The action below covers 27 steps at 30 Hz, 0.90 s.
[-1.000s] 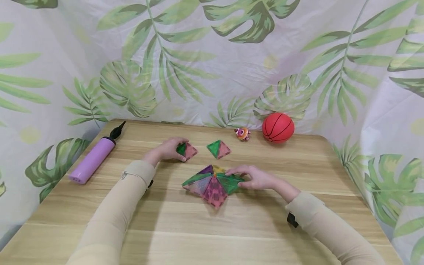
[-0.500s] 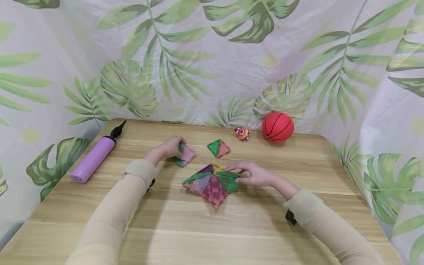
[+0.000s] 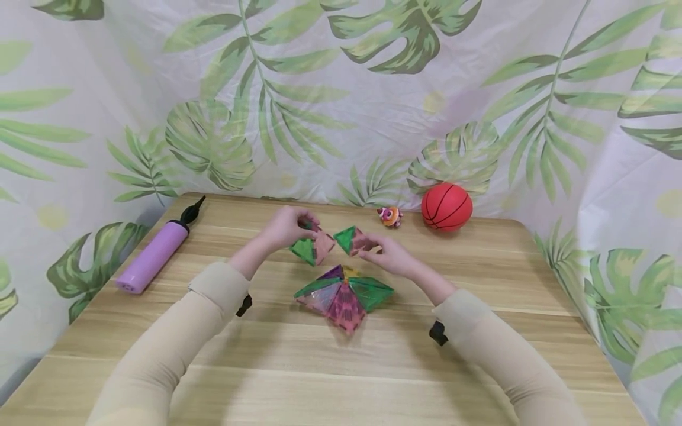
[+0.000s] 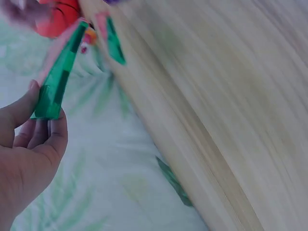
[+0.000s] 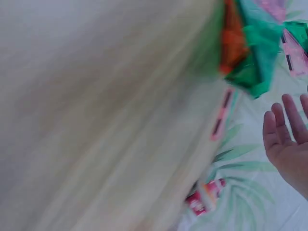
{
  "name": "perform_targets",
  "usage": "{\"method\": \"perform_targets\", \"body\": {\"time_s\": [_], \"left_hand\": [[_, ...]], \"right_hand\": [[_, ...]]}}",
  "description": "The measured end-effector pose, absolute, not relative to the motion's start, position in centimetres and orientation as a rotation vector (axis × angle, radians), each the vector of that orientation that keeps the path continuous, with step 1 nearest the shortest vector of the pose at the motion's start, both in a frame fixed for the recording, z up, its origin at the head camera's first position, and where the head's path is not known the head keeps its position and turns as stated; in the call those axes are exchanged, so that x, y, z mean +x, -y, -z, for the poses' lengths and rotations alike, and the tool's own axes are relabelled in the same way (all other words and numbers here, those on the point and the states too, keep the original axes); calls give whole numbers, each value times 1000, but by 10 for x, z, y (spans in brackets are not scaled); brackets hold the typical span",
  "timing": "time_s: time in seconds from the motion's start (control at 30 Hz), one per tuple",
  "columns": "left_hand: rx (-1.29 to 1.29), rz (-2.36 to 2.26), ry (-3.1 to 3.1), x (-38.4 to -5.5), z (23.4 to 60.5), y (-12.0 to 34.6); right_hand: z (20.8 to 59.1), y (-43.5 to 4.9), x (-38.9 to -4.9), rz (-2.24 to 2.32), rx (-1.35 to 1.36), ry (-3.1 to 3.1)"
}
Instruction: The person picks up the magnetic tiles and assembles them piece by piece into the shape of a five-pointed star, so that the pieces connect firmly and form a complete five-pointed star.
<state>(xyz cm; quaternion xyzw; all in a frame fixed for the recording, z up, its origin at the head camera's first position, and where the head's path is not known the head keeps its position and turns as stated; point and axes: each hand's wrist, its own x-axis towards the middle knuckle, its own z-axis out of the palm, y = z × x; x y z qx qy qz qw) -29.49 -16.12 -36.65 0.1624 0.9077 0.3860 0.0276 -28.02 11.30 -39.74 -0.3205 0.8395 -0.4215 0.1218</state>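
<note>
In the head view my left hand (image 3: 288, 229) pinches a folded pair of green and pink translucent magnetic tiles (image 3: 319, 247), lifted off the table. The left wrist view has the thumb (image 4: 26, 103) and fingers gripping the green tile (image 4: 57, 86) at one end. A second green and pink tile pair (image 3: 347, 239) lies flat to the right. Over its pink end is my right hand (image 3: 391, 255), its fingers extended and loosely bent; contact is unclear. A low peaked structure of joined triangular tiles (image 3: 343, 299) in several colours stands nearer me, touched by neither hand.
At the back of the wooden table (image 3: 319, 378) are a small pink and orange toy figure (image 3: 391, 216) and a red basketball (image 3: 446, 206). A purple hand pump (image 3: 153, 256) lies at the left edge. A leaf-print cloth (image 3: 298, 136) hangs behind.
My left hand has lifted and turned its tile pair, moving it right towards the second pair. My right hand has left the peaked structure and moved up and left to the second pair.
</note>
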Motion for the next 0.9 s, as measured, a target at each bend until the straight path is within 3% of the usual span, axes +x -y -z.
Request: {"method": "perform_targets", "body": {"time_s": [0.4, 0.9], "left_hand": [[553, -1395, -2671, -283, 370, 155], [544, -1426, -2479, -289, 405, 177]], "right_hand": [[383, -80, -291, 1510, -647, -2263], [411, -61, -306, 1324, -517, -2211]]}}
